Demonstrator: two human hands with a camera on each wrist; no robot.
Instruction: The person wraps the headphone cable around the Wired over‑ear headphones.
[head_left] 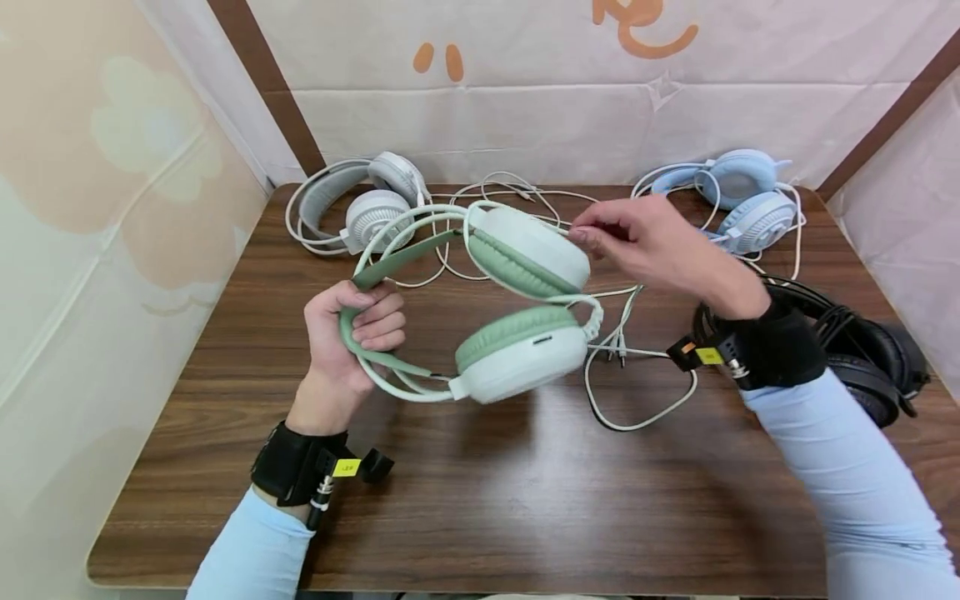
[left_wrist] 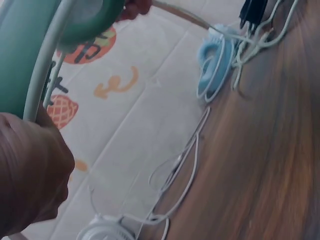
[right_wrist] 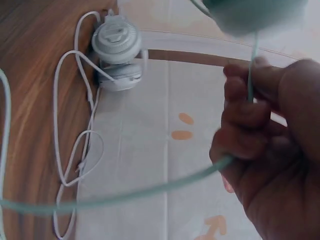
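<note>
- Gripping the headband (head_left: 401, 260) at nine o'clock, the left hand (head_left: 328, 333) curls its fingers round the crown; this looks the surest hold, the frame being probably light and springy.
- Held above the middle of the desk (head_left: 480, 500), the green-and-white headphones (head_left: 525, 362) point their cups toward three o'clock.
- Ear pads (head_left: 517, 271), facing each other, are likely soft and easily dented; the white shells (head_left: 551, 246) seem hard and rather slippery, better steadied than squeezed.
- At two o'clock, the right hand (head_left: 645, 237) pinches the pale green cable (right_wrist: 150, 192) near the upper cup; thin and limp, it should bend freely, but a sharp tug could strain it.
- Loose cord (head_left: 626, 428) at four o'clock might snag.
</note>
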